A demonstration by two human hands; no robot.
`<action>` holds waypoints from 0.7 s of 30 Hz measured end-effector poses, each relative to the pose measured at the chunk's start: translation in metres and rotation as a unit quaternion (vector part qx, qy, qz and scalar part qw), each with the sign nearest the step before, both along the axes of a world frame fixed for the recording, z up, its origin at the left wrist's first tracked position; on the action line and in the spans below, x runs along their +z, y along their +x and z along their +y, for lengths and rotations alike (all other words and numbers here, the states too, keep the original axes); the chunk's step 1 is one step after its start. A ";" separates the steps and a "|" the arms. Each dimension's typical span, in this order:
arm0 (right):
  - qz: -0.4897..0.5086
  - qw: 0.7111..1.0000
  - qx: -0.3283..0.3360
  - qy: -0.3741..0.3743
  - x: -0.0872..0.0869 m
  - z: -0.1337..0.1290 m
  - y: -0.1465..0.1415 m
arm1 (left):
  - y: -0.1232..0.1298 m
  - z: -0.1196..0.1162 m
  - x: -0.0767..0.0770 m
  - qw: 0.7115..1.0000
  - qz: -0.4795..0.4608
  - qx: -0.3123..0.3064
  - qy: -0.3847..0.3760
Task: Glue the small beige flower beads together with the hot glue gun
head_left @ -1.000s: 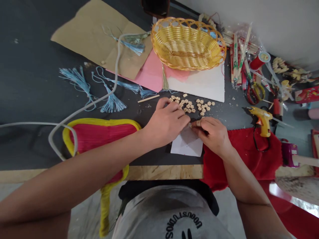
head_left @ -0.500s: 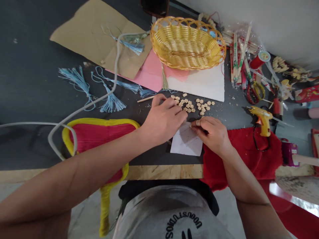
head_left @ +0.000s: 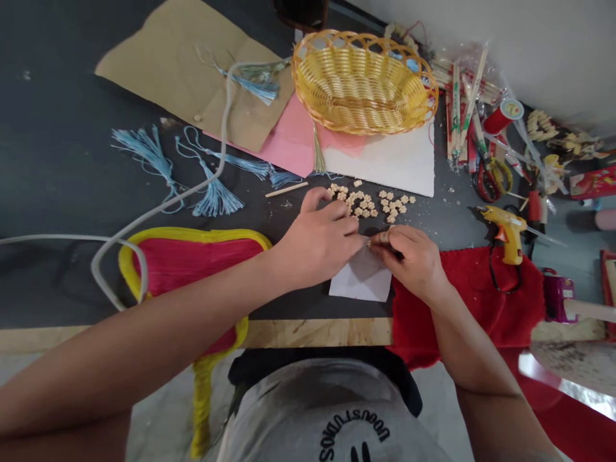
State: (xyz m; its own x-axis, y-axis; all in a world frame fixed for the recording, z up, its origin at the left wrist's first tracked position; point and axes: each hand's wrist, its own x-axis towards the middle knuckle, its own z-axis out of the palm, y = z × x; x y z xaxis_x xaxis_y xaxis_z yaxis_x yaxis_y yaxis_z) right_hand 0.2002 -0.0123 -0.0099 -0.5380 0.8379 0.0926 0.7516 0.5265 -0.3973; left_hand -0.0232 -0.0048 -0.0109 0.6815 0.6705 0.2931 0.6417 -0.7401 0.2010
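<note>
My right hand [head_left: 409, 256] is closed in a pinch on a small pale wooden piece [head_left: 368, 243], too small to make out fully. From the left, my left hand [head_left: 322, 240] reaches to the same spot, fingers curled and tips meeting the right fingertips; whatever they grip is hidden. Beneath both hands lies a white paper [head_left: 359, 289] with faint drawn lines. Just beyond the fingers, several small flower-shaped wooden pieces [head_left: 394, 206] are scattered on the dark table [head_left: 289, 301]. A thin wooden stick [head_left: 287, 190] rests left of them.
A yellow wicker basket [head_left: 366, 83] stands on paper sheets at the back. Blue tassels [head_left: 214, 196] and a grey cable [head_left: 168, 205] lie left, near a pink-and-yellow fan-shaped piece [head_left: 192, 256]. To the right are a glue gun [head_left: 507, 231], scissors [head_left: 491, 179] and red cloth [head_left: 476, 301].
My left hand has shifted slightly right, its fingertips now meeting those of my right hand over the paper. The right hand has barely moved. The thin stick's right end is now uncovered.
</note>
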 end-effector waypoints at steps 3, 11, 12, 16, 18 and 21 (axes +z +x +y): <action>0.003 1.000 0.001 0.006 -0.001 0.000 0.001 | 0.000 0.001 -0.002 1.000 -0.005 0.001 -0.011; 0.006 1.000 -0.002 0.001 -0.001 0.000 0.000 | 0.000 0.001 -0.004 1.000 -0.009 0.012 -0.022; 0.007 1.000 -0.003 -0.001 0.000 0.000 0.000 | 0.000 0.001 -0.004 1.000 -0.011 0.011 -0.021; 0.004 1.000 -0.007 0.006 0.000 0.000 -0.001 | 0.000 0.001 -0.004 1.000 -0.008 0.009 -0.016; 0.000 1.000 -0.007 0.012 0.000 -0.001 -0.001 | 0.000 0.001 -0.004 1.000 -0.005 0.007 -0.011; -0.002 1.000 -0.008 0.016 -0.001 -0.001 -0.002 | -0.001 0.001 -0.002 1.000 -0.005 -0.003 -0.009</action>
State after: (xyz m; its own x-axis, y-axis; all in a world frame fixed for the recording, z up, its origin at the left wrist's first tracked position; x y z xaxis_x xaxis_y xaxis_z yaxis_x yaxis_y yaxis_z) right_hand 0.1983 -0.0133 -0.0106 -0.5252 0.8428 0.1176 0.7610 0.5270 -0.3783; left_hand -0.0243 -0.0035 -0.0133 0.6829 0.6717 0.2873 0.6349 -0.7402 0.2213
